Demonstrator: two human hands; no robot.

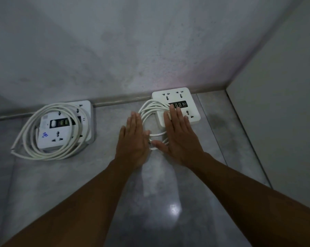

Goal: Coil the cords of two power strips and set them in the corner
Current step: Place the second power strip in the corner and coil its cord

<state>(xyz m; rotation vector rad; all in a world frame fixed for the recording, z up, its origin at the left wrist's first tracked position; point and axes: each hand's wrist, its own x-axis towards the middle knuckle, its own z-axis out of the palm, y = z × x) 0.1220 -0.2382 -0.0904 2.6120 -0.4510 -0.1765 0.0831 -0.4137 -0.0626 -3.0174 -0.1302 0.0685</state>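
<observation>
Two white square power strips lie on the grey floor against the wall. The left strip (59, 127) has its white cord (28, 134) coiled in loops over and around it. The right strip (179, 102) sits nearer the corner, with its coiled cord (150, 111) lying at its left side. My left hand (132, 138) is flat, fingers straight and together, at the left edge of that coil. My right hand (179, 134) lies flat over the strip's near left part and the coil, thumb spread across the cord. Neither hand grips anything.
A grey wall (132, 50) runs along the back with a skirting strip (115, 100) at its foot. A pale panel (284, 122) forms the right side of the corner. Glossy floor tiles (168, 202) stretch toward me, reflecting a light.
</observation>
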